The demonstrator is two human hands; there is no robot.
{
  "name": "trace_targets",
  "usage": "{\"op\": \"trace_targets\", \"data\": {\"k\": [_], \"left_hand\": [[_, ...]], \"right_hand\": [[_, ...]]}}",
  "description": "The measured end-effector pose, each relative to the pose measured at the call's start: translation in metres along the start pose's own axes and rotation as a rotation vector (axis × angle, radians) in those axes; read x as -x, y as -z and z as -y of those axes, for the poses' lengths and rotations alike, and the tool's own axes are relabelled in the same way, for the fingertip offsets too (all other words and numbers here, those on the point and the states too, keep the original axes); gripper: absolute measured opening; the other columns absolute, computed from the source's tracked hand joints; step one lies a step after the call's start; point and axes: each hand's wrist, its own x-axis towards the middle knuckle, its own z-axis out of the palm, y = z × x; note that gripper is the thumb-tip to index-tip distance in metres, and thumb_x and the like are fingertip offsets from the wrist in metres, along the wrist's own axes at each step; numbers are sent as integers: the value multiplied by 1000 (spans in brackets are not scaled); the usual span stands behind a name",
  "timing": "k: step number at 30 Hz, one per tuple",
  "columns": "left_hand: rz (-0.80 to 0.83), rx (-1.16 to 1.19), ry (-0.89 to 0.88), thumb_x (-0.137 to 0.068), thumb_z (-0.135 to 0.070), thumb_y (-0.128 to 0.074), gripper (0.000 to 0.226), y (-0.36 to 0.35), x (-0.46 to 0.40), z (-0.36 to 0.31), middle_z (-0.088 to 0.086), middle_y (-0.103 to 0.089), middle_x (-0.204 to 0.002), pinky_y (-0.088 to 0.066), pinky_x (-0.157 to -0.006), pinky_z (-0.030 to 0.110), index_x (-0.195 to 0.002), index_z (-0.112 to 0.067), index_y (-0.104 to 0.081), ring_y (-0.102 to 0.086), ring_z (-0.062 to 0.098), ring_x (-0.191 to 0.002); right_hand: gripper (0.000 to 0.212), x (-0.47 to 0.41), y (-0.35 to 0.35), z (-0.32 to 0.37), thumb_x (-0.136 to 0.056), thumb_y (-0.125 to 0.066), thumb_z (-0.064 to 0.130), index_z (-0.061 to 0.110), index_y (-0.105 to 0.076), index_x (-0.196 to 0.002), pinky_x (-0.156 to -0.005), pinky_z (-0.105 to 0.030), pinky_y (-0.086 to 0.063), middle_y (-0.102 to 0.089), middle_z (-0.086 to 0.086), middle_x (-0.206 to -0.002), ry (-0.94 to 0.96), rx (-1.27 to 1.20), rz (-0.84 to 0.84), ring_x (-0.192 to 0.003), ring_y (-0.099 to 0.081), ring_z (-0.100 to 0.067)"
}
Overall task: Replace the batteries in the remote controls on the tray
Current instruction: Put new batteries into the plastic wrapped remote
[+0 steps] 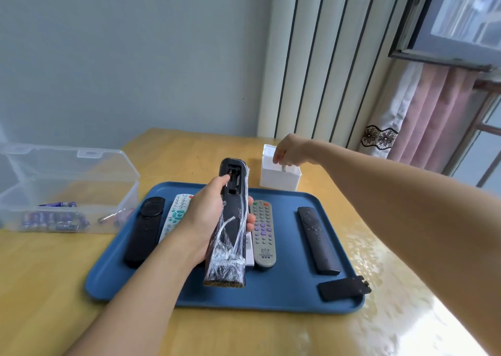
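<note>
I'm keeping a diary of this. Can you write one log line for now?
left hand: holds wrapped remote, compartment open | right hand: over white box, fingers on small item | cover: on tray

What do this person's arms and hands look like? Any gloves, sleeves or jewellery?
Both arms are bare as far up as the view shows: no sleeves in view, no gloves. The left hand and right hand show no rings, and neither wrist carries a watch or bracelet. Fingernails look short and unpainted, though they are small in the picture. No markings or bandages are visible.
</note>
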Motion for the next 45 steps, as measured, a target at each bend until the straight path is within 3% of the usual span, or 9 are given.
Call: {"op": "trace_targets", "data": {"k": [6, 10, 12, 21, 26, 32, 36, 42, 45], "left_hand": [[-56, 47, -58, -103, -40, -45, 53, -3, -2, -1, 23, -64, -72, -54, -47, 33, -128, 6, -55, -61, 29, -48], [-274, 48, -208, -94, -40, -52, 32, 4, 3, -14, 28, -66, -88, -62, -69, 55, -108, -12, -50, -69, 39, -65], [-346, 17, -247, -81, -46, -54, 40, 25, 11, -29, 32, -67, -101, -58, -80, 65, -104, -12, -53, -70, 47, -81], [-336, -79, -271, -104, -19, -52, 21, 166, 78, -51, 27, -70, -98, -52, -43, 34, -118, -6, -60, -62, 31, -46], [-425, -131, -368, -101, -21, -57, 17, 208, 96, -61, 22, -75, -97, -55, -45, 32, -116, -13, -63, -65, 30, -50], [-501, -103, -337, -99, -28, -62, 27, 228, 85, -57, 22, -73, -84, -57, -52, 33, -120, -10, -64, -66, 29, -55], [-517, -58, -315, -99, -23, -62, 22, 221, 74, -43, 19, -67, -67, -54, -47, 30, -115, -8, -61, -63, 29, -50], [-572, -66, -382, -99, -18, -61, 16, 214, 65, -33, 16, -64, -75, -56, -48, 33, -110, -7, -59, -66, 22, -50], [-572, -53, -394, -99, -17, -60, 18, 216, 63, -31, 15, -65, -71, -57, -51, 36, -114, -6, -58, -66, 23, -50]], "right_hand": [[38, 8, 0, 3, -92, -51, -8, 15, -74, -113, -88, -26, -48, -69, -5, -124, 112, 22, -216, -109, -65, -21], [20, 44, 3, 45, -87, -62, 0, 11, -78, -92, -78, -29, -56, -76, -7, -90, 264, -203, -472, -80, -69, -18], [15, 67, -2, 83, -83, -67, 2, 11, -79, -87, -71, -30, -59, -75, -8, -77, 378, -306, -401, -66, -69, -17], [15, 108, -52, 211, -83, -66, 3, 11, -80, -85, -76, -37, -62, -76, -4, -73, 638, -420, -99, -71, -74, -22], [27, 108, -85, 257, -88, -60, 1, 15, -80, -99, -62, -5, -44, -75, 7, -82, 749, -192, -44, -64, -60, 6], [36, 91, -104, 266, -92, -56, 0, 15, -68, -123, -68, -17, -40, -74, -3, -104, 719, -31, -65, -73, -60, -10], [37, 82, -103, 272, -86, -72, 4, 14, -69, -121, -71, -14, -38, -73, -2, -108, 741, 73, -22, -82, -59, -12], [39, 75, -92, 310, -85, -53, -7, 17, -73, -110, -65, -20, -49, -73, 3, -106, 756, 546, 226, -91, -66, -18], [36, 60, -90, 323, -85, -65, 1, 19, -70, -117, -90, -32, -56, -73, 3, -114, 726, 741, 364, -102, -68, -20]]}}
